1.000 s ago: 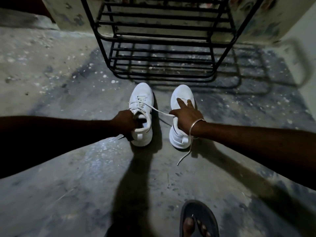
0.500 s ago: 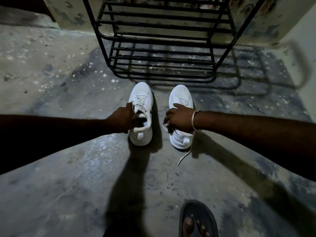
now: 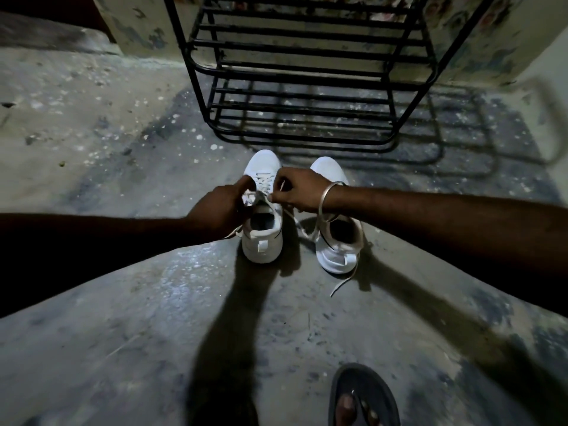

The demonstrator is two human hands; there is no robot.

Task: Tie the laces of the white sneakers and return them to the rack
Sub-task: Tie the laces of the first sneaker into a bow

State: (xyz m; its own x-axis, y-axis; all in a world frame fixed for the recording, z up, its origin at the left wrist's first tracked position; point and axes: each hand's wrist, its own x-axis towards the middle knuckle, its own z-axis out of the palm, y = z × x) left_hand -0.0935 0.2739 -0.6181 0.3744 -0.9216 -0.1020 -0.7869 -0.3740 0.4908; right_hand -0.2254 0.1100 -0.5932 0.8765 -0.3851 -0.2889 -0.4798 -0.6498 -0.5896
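Two white sneakers stand side by side on the concrete floor, toes toward the rack. Over the left sneaker (image 3: 262,241) both hands work the laces. My left hand (image 3: 219,209) pinches a lace end at the sneaker's left side. My right hand (image 3: 299,189), with a metal bangle on the wrist, pinches the other lace end just above the tongue. The right sneaker (image 3: 336,250) stands untouched, its loose lace (image 3: 344,279) trailing onto the floor behind the heel. The black metal rack (image 3: 304,87) stands right beyond the toes.
A sandalled foot (image 3: 362,401) shows at the bottom edge. Stained walls run behind the rack and along the right side. Speckled bare floor spreads to the left, and dark arm shadows fall across the floor in front.
My right hand left the right sneaker and moved over to the left sneaker, where it now pinches a lace. My left hand shifted forward along that shoe and took the other lace.
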